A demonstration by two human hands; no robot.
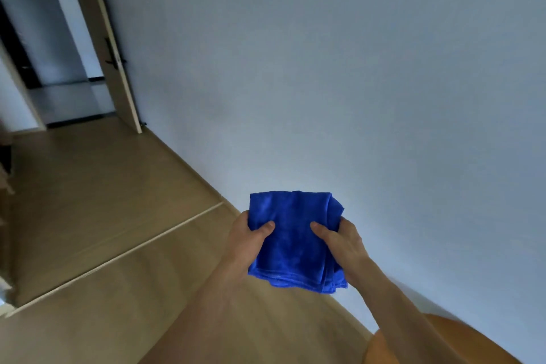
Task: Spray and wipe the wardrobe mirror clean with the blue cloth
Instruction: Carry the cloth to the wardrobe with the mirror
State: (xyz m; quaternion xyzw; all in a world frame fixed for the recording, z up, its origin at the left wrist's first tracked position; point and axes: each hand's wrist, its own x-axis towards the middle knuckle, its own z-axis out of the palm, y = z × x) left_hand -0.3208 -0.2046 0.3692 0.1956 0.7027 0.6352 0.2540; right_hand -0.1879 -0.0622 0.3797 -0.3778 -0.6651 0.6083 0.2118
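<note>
A folded blue cloth is held up in the air with both hands. It sits low in the view, at about 6 o'clock from the middle, in front of the line where the wall meets the floor. The cloth is folded into several layers, and the stacked edges show along its near side.

The left hand grips the cloth at its 9 o'clock edge. The left thumb is pressed on top, and the fingers are curled out of sight under the cloth. The right hand grips the 3 o'clock edge in the same way: the right thumb lies on top and the fingers are wrapped round the side and under. Both forearms come in from the bottom edge.

The pale grey wall fills the view from 12 to 4 o'clock. The wooden floor lies from 7 to 9 o'clock, and a light strip crosses it, running from 8 o'clock toward the cloth. At 10 o'clock an open door with a dark handle stands beside a doorway. A blurred orange-brown shape shows in the corner at 5 o'clock; what it is cannot be told.
</note>
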